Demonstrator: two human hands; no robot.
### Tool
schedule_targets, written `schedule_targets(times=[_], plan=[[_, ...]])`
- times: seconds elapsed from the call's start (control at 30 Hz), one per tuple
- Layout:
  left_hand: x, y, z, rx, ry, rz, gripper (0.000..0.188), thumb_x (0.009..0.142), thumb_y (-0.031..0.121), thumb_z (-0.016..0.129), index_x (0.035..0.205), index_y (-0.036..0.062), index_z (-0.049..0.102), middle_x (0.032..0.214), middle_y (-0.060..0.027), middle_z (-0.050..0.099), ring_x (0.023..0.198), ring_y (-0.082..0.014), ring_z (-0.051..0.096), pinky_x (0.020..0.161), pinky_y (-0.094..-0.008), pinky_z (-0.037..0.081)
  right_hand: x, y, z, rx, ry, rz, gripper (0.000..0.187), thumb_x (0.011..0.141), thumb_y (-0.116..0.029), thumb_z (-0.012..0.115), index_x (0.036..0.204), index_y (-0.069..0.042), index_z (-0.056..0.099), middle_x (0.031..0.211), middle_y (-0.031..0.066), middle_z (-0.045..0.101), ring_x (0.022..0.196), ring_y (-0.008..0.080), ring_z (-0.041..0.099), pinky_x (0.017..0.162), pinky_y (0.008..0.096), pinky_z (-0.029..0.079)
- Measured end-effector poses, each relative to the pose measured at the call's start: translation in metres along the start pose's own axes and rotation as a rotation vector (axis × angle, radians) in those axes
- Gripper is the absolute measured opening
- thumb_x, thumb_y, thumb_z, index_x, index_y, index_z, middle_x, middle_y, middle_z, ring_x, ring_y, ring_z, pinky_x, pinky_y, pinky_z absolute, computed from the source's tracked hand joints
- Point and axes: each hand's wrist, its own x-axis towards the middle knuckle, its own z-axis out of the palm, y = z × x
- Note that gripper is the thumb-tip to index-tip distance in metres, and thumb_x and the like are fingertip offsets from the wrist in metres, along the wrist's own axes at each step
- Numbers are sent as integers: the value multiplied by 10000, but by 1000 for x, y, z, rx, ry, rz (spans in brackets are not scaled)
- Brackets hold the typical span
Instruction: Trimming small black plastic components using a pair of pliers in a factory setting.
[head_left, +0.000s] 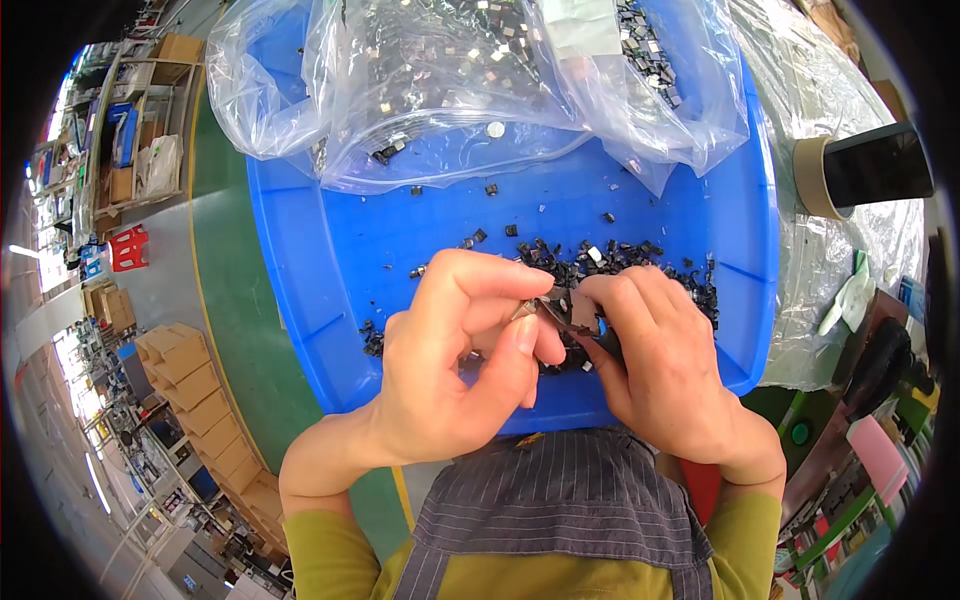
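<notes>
Over the near half of a blue plastic bin (425,220), both my hands meet at a small dark piece with brownish flat faces (578,312). My left hand (440,350) is closed, thumb and fingertips pinching its left end. On the other side, my right hand (655,350) is closed too, gripping the piece between thumb and forefinger. Whether it is one part or several pressed together I cannot tell, as the fingers cover much of it. Below and behind my hands lies a heap of small black parts (640,258) with shiny bits among them.
Clear plastic bags (450,90) full of small dark and silvery parts fill the far side of the bin. To the right, a tape roll (815,178) with a black phone-like device (880,168) rests on plastic sheeting (860,270). Cardboard boxes (200,400) stand at left.
</notes>
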Motion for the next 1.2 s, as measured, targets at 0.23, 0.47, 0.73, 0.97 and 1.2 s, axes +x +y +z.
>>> schedule_targets(times=[0.23, 0.47, 0.73, 0.97, 1.2], plan=[[-1, -10, 0, 126, 16, 77, 244, 961, -20, 431, 1198, -46, 379, 837, -199, 642, 567, -115, 585, 543, -215, 486, 4, -2, 1, -171, 107, -37, 508, 616, 6, 696, 1099, -31, 543, 891, 97, 491, 838, 290, 507, 731, 403, 389], [1, -10, -3, 158, 0, 110, 237, 957, -29, 426, 1190, -53, 393, 820, -188, 640, 564, -106, 578, 538, -211, 484, 3, -1, 0, -197, 75, -23, 570, 629, 41, 724, 1158, -19, 521, 1000, 142, 536, 911, 333, 524, 777, 425, 405], [-1, -15, -3, 243, 8, 129, 244, 948, -46, 426, 1189, -58, 395, 808, -183, 639, 548, -98, 570, 520, -207, 471, 2, -1, 0, -215, 73, -21, 549, 630, 32, 732, 1136, -25, 527, 963, 134, 523, 872, 325, 514, 754, 421, 397], [-1, -11, -3, 217, 6, 108, 230, 956, -30, 427, 1183, -50, 399, 807, -182, 639, 547, -97, 571, 519, -204, 467, 3, -4, -3, -159, 44, -12, 466, 678, 10, 728, 1102, -31, 541, 921, 130, 520, 835, 320, 512, 721, 414, 398], [2, -4, -3, 1, 8, 5, 222, 981, 37, 434, 1190, -29, 398, 820, -179, 651, 543, -101, 581, 502, -199, 449, 4, -4, -3, -111, 21, 4, 430, 715, -7, 728, 1103, -27, 542, 938, 133, 535, 842, 315, 522, 722, 404, 407]])
